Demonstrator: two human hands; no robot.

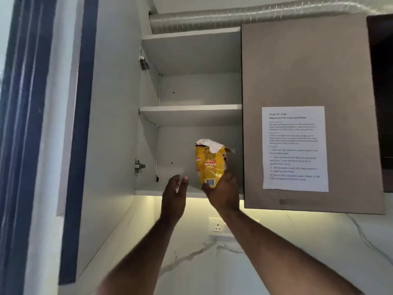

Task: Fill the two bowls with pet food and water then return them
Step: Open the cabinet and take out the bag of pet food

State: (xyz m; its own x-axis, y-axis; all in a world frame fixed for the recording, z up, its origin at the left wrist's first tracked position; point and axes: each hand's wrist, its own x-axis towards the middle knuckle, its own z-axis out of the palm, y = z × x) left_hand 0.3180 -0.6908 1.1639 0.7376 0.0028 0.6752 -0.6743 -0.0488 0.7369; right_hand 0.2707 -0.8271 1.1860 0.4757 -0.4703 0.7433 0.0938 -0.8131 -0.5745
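A yellow pet food bag [209, 162] with a torn-open white top stands upright at the front of the bottom shelf [148, 189] of an open wall cabinet. My right hand [223, 191] grips the bag's lower part from below and the right. Just left of the bag, my left hand [175, 189] is raised with fingers apart, holding nothing and not touching the bag. No bowl is in view.
The cabinet's left door [110, 124] is swung open; the right door [306, 81] is shut and carries a taped paper sheet [295, 149]. The upper shelf [191, 109] holds nothing. A silver duct [234, 15] runs above. A wall socket [218, 227] sits on the marble backsplash below.
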